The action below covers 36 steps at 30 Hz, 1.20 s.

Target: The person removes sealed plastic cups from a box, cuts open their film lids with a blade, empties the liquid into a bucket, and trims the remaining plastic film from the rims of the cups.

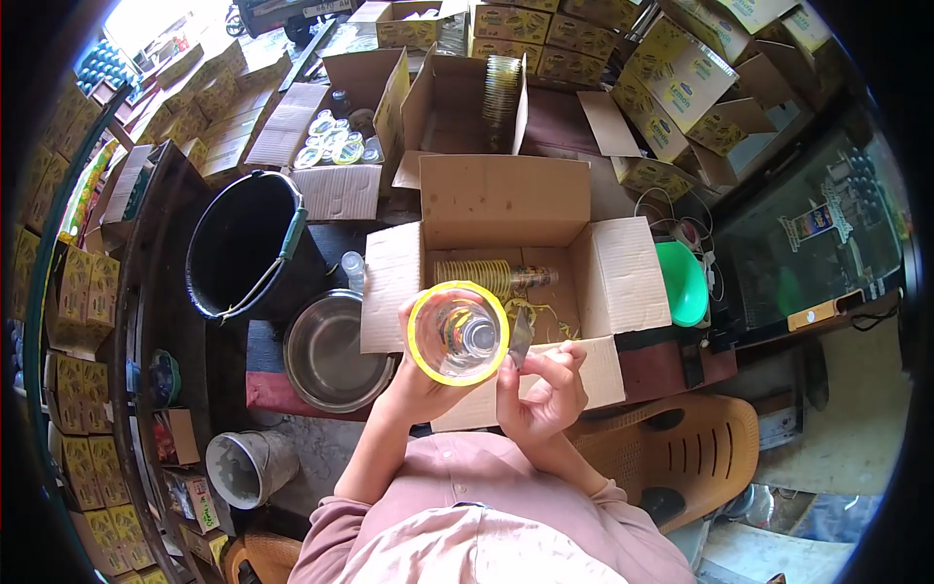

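Left hand (420,391): curled around the side of a clear cup (457,336), its fingers closed no further than the cup's width allows. Right hand (545,394): thumb and forefinger brought together on a thin grey piece (520,336), the other fingers partly bent. The cup is held above the near side of an open carton (598,263), its yellow-rimmed mouth turned up toward the viewer. The grey piece lies at the right of this rim; whether the two touch cannot be told.

Inside the carton, a stack of yellow-rimmed cups (474,275) lies on its side, with loose yellow strips (555,321) nearer the hands. Left of the carton: a steel basin (338,346), and behind it a black bucket (243,238). A small clear container (353,270) stands between bucket and carton. Right of the carton: a green bowl (679,282). Beyond: a box of printed tubs (336,141), left, and a second box, centre, with a tall stack of rims (502,92) at its right side.
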Motion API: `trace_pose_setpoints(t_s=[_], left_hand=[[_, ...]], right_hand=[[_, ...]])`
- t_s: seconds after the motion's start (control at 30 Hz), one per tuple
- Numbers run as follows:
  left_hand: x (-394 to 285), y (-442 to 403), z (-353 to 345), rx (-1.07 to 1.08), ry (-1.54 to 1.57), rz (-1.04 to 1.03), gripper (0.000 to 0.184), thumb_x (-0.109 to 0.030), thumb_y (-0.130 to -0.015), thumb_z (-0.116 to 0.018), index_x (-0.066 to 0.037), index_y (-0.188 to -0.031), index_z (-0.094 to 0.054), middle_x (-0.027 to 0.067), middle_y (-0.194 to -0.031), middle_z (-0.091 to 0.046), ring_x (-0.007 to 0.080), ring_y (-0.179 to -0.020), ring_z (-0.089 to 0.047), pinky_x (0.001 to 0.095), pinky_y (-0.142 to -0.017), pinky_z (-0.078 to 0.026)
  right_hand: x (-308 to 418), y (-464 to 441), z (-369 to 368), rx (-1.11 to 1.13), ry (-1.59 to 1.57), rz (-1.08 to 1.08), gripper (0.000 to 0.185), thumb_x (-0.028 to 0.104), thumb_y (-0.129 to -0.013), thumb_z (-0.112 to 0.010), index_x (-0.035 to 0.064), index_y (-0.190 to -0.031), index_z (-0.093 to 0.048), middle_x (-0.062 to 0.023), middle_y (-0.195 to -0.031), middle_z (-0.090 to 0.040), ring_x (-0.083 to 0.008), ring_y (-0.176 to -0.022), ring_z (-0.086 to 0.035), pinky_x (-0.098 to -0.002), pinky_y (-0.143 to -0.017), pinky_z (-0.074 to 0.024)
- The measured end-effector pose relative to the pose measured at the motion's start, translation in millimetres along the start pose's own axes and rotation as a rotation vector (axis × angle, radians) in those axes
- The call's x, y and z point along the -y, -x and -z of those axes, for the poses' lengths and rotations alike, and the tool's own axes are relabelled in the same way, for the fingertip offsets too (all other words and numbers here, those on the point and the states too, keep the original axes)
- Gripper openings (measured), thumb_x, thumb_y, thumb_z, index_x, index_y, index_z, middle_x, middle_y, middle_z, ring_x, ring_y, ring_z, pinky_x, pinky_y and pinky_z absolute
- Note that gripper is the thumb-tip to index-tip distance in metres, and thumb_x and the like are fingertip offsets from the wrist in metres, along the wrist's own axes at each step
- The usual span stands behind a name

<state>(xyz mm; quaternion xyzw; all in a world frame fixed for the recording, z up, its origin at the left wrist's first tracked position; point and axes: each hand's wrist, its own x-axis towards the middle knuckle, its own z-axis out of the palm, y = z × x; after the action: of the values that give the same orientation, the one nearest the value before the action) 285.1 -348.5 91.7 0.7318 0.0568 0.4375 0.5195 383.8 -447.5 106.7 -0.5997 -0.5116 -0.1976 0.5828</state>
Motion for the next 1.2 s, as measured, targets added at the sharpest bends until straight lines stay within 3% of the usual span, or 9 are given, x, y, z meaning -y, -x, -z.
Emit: trace_pose_setpoints(t_s=[0.27,0.37,0.57,0.77,0.9,1.2], left_hand=[[-0.5,3.3,1.7,0.046,-0.029,-0.007,0.084,-0.002,-0.064,-0.074,-0.001,-0.129,-0.021,0.0156,-0.121,-0.034,0.0267,-0.113,-0.042,0.0354,-0.094,-0.037],[-10.0,-2.5,7.6,0.121,-0.285,-0.078,0.08,-0.005,-0.064,-0.075,0.001,-0.127,-0.025,0.0155,-0.12,-0.036,0.027,-0.112,-0.042,0.0346,-0.094,-0.036],[-0.5,6.4,7.7,0.072,-0.165,0.015,0.078,-0.007,-0.064,-0.075,0.001,-0.126,-0.028,0.0151,-0.119,-0.036,0.0285,-0.111,-0.042,0.0354,-0.095,-0.034],[-9.4,7.3,10.8,0.186,-0.347,-0.042,0.074,-0.006,-0.063,-0.075,-0.001,-0.125,-0.033,0.0142,-0.119,-0.034,0.029,-0.113,-0.04,0.035,-0.096,-0.034],[-6.1,8.3,8.9,0.163,-0.195,0.04,0.072,-0.005,-0.064,-0.074,-0.001,-0.124,-0.035,0.0139,-0.119,-0.033,0.0286,-0.114,-0.038,0.0344,-0.096,-0.034],[-0.3,10.4,6.0,0.077,-0.042,0.084,0.073,-0.006,-0.064,-0.075,-0.001,-0.125,-0.034,0.014,-0.118,-0.033,0.0282,-0.115,-0.038,0.0341,-0.094,-0.035]], right_hand=[[2.1,-2.2,-0.2,-0.019,0.018,0.013,0.021,0.002,-0.067,-0.067,0.0064,-0.085,-0.057,-0.0005,-0.067,-0.058,-0.0135,-0.054,-0.049,-0.0309,-0.065,-0.0339],[2.7,-3.9,1.8,-0.014,0.058,0.04,0.021,0.002,-0.067,-0.067,0.0063,-0.085,-0.057,-0.0005,-0.067,-0.058,-0.0137,-0.054,-0.048,-0.0307,-0.064,-0.0337],[5.5,-8.5,4.5,0.019,0.108,0.056,0.023,0.001,-0.067,-0.066,0.0069,-0.087,-0.058,-0.0006,-0.067,-0.057,-0.0139,-0.053,-0.047,-0.0301,-0.064,-0.0331],[0.6,-15.2,5.7,0.029,0.085,0.034,0.023,0.0,-0.067,-0.067,0.0073,-0.087,-0.059,0.0004,-0.065,-0.058,-0.012,-0.052,-0.049,-0.0286,-0.063,-0.0326],[-2.6,-13.8,5.8,0.031,-0.047,-0.166,0.021,-0.001,-0.068,-0.066,0.0081,-0.084,-0.056,0.0007,-0.063,-0.059,-0.0105,-0.05,-0.052,-0.0274,-0.065,-0.0331],[4.7,-5.4,10.2,0.022,-0.029,-0.024,0.022,-0.001,-0.068,-0.065,0.0071,-0.087,-0.056,-0.0008,-0.067,-0.059,-0.0133,-0.053,-0.052,-0.0288,-0.063,-0.0342]])
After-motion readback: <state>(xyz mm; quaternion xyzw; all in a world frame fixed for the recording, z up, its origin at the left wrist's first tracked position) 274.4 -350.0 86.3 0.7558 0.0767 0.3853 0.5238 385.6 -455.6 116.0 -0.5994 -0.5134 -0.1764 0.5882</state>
